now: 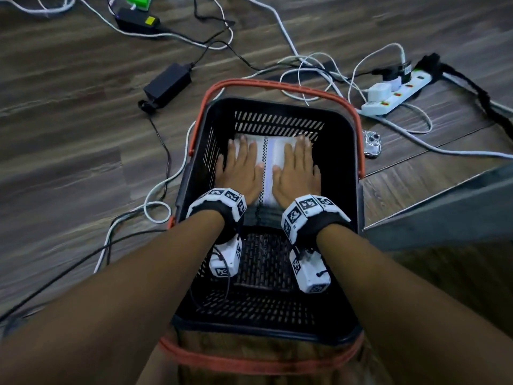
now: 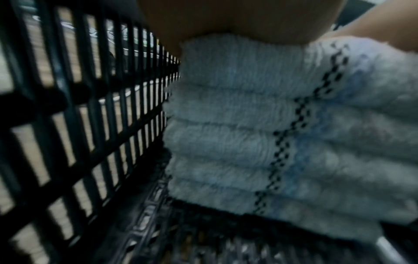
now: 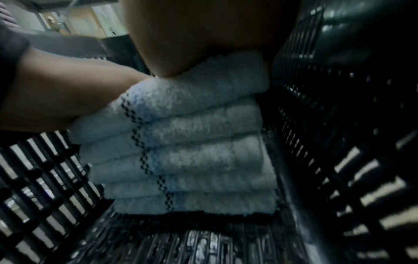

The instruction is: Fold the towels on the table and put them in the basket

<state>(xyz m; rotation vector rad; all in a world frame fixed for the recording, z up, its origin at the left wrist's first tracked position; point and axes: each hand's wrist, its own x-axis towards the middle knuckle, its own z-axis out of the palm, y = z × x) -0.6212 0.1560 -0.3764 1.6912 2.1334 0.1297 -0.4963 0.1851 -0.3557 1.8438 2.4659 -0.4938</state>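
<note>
- Both hands lie flat, palms down, on top of the folded towels (image 1: 268,159) inside the basket (image 1: 344,162); fingers straight, gripping nothing.
- Left hand (image 1: 241,169) presses the left half of the top towel, right hand (image 1: 297,169) the right half; a checkered stripe runs btw. them.
- Towels are white w/ a dark checkered stripe and pale blue band, stacked in several folded layers; wrist views show the stack (image 2: 260,139) (image 3: 192,151) sitting on the basket floor, at the far end.
- Left edge of the stack is just beside the slotted left wall (image 2: 90,110); right edge is near the right wall (image 3: 316,125).
- Basket is black w/ orange handles (image 1: 277,86), standing on a wood floor (image 1: 69,134).
- Around it: cables, a black power adapter (image 1: 168,81), a white power strip (image 1: 397,93).
- Grey worktop (image 1: 449,209) edge shows at the right, beside the basket.
</note>
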